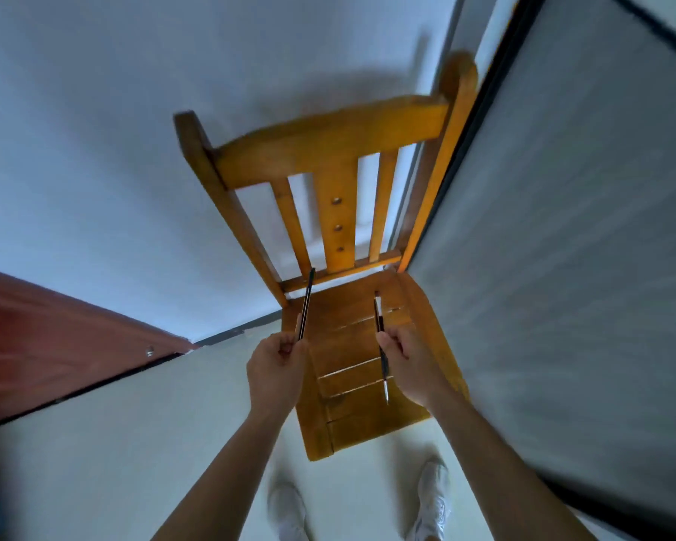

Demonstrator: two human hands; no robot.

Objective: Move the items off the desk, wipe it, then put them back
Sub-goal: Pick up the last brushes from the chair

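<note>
My left hand (276, 367) is closed on the lower end of a thin dark pen (306, 304) that points up toward the chair back. My right hand (410, 365) pinches a second dark pen (379, 318) near its middle; its silver tip (386, 392) points down beside my palm. Both hands hover above the slatted seat of a yellow wooden chair (352, 369). The desk (570, 236), with a grey top and a black edge, runs along the right side of the view.
The chair's back (328, 150) stands against a white wall. A reddish-brown wooden door (47, 337) lies at the left. My two feet in white shoes (432, 497) stand on the pale floor below the chair.
</note>
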